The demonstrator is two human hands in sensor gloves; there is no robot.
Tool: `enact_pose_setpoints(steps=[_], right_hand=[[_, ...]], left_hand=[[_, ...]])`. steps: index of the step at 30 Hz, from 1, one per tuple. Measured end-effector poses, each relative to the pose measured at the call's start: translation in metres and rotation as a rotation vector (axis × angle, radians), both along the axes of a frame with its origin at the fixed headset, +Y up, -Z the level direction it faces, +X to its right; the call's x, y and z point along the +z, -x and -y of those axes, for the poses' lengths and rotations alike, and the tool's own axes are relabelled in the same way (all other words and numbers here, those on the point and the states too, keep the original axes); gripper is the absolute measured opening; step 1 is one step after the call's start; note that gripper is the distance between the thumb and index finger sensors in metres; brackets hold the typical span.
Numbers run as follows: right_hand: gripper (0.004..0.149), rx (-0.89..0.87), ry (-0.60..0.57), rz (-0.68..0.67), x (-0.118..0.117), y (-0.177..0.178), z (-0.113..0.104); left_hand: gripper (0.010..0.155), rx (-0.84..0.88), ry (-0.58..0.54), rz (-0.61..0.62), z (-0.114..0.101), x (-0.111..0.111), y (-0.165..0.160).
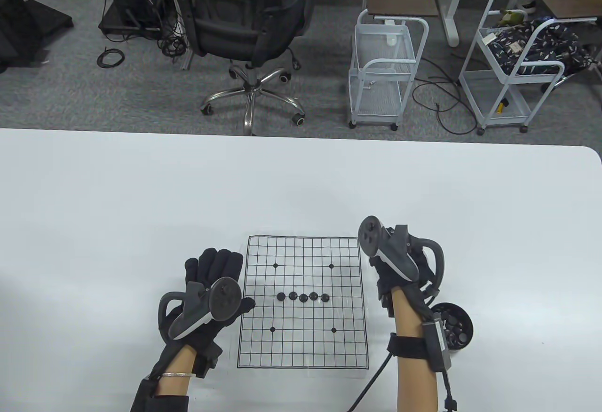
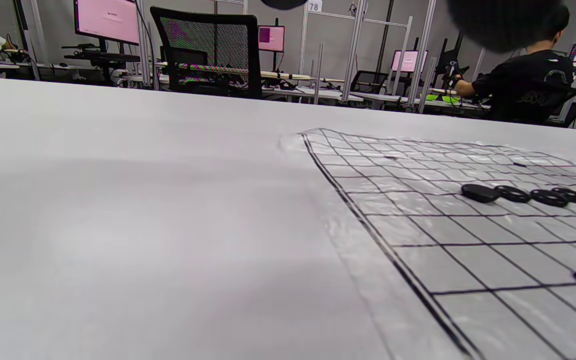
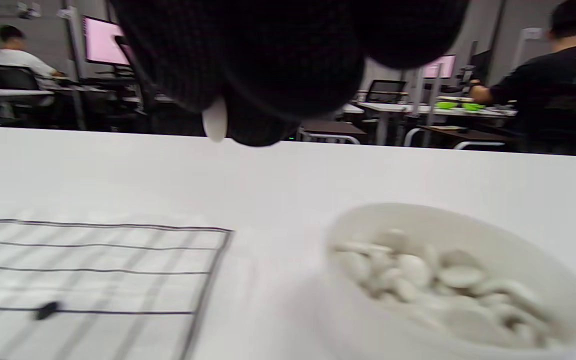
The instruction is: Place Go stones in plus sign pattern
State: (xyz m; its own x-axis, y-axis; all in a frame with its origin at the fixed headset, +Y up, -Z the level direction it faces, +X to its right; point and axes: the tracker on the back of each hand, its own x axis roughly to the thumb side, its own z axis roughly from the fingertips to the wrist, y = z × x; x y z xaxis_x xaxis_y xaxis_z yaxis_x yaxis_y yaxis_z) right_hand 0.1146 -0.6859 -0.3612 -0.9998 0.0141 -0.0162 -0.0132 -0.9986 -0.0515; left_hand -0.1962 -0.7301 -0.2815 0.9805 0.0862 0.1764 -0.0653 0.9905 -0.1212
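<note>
A paper Go board lies at the table's front middle. Several black stones form one horizontal row across its centre; they also show in the left wrist view. My left hand rests open on the table at the board's left edge, thumb touching the paper. My right hand hovers just right of the board's upper right side, mostly hidden under its tracker. In the right wrist view its fingers pinch a white stone above the table, left of a white bowl holding several white stones.
A black bowl with black stones sits right of my right forearm. The white table stretches far and left of the board. An office chair and white carts stand beyond the far edge.
</note>
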Motion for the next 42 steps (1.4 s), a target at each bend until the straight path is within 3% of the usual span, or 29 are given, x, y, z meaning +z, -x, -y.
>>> enact_pose_setpoints(steps=[6, 13, 23, 42], right_hand=[[0.036, -0.093, 0.044, -0.240, 0.007, 0.065, 0.019], [0.038, -0.036, 0.119, -0.343, 0.013, 0.109, 0.047], [0.039, 0.088, 0.119, -0.355, 0.018, 0.117, 0.062], [0.037, 0.248, 0.101, -0.343, 0.027, 0.121, 0.058]], left_hand=[[0.090, -0.002, 0.000, 0.001, -0.001, 0.000, 0.000], [0.090, 0.002, -0.003, 0.002, -0.001, 0.000, 0.000], [0.090, -0.007, -0.002, 0.002, -0.001, 0.000, 0.000], [0.090, -0.021, 0.005, -0.002, -0.001, 0.001, -0.001]])
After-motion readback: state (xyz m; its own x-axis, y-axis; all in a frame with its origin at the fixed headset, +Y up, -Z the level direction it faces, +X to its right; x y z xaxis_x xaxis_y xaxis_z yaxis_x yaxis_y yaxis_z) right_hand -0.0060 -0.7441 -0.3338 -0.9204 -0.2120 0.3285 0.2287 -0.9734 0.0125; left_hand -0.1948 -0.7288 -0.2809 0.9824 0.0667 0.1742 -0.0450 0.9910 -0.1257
